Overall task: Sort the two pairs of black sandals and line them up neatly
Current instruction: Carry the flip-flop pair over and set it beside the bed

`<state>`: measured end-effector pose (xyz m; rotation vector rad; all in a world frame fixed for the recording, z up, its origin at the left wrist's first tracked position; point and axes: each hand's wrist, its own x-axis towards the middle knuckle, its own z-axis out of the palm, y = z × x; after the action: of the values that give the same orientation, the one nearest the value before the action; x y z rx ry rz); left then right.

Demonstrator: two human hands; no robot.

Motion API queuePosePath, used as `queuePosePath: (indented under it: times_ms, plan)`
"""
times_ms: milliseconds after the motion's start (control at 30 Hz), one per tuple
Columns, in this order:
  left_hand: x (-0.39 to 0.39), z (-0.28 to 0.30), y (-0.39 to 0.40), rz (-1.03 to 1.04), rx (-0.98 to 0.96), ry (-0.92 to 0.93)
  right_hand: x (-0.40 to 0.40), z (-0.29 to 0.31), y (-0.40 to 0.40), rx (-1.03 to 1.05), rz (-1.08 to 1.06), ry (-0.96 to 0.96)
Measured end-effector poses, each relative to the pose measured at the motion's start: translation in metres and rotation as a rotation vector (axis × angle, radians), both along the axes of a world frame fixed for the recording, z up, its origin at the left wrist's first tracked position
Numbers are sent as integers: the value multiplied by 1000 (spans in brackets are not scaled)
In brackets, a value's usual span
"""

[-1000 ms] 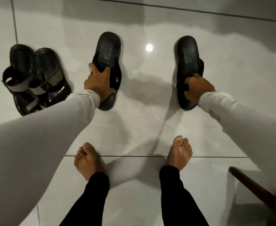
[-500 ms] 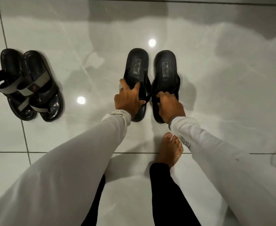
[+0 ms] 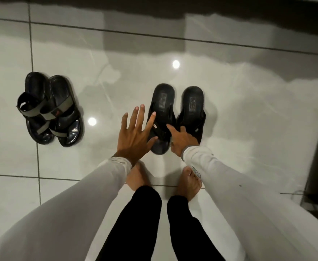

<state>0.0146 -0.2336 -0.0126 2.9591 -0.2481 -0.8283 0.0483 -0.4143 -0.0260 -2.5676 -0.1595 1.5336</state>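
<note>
- Sandals: four in all, every one black.
- Strapped sandals [image 3: 51, 110]: two, side by side at the left, with grey straps.
- Thong sandals [image 3: 179, 113]: two, side by side at the centre.
- Hands: two, a left hand [image 3: 135, 136] with fingers spread and a right hand [image 3: 182, 140] on the thong pair.
- Bare feet: two, one left foot [image 3: 137, 176] and one right foot [image 3: 189, 183].
- Light spots on the floor [image 3: 248, 110]: two.
</note>
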Motion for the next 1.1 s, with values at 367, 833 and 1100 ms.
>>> queuePosePath:
  times_ms: [367, 833, 1100]
  plan:
    - [44, -4, 15, -40, -33, -113, 13, -32, -4, -52, -153, -163]
    - [133, -12, -145, -36, -59, -70, 138, -31, -178, -87, -69, -228]
    - [163, -10, -198, -50, -33, -43, 166, -23, -247, -98, -56, -231]
